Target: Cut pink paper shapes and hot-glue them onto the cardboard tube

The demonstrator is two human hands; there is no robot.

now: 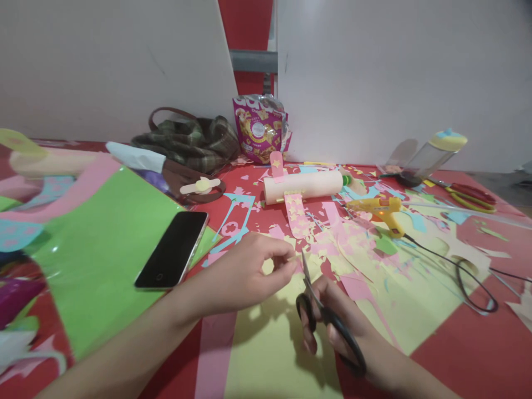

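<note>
My right hand holds a pair of black-handled scissors, fingers at the loops and blades pointing away from me. Just left of the blade tips, my left hand is closed in a pinch of thumb and forefinger. Whatever lies between those fingertips is too small to make out, perhaps a scrap of paper. Below both hands spreads pale yellow paper, with a pink strip beside it. Beyond them lies a cream paper tube with pink, star-dotted wings and a green end.
A black phone rests on green sheets at left. At right lie a yellow glue gun with a trailing cord and red-and-yellow-handled tools. A snack bag, a plaid bag and a clear bottle stand behind paper scraps.
</note>
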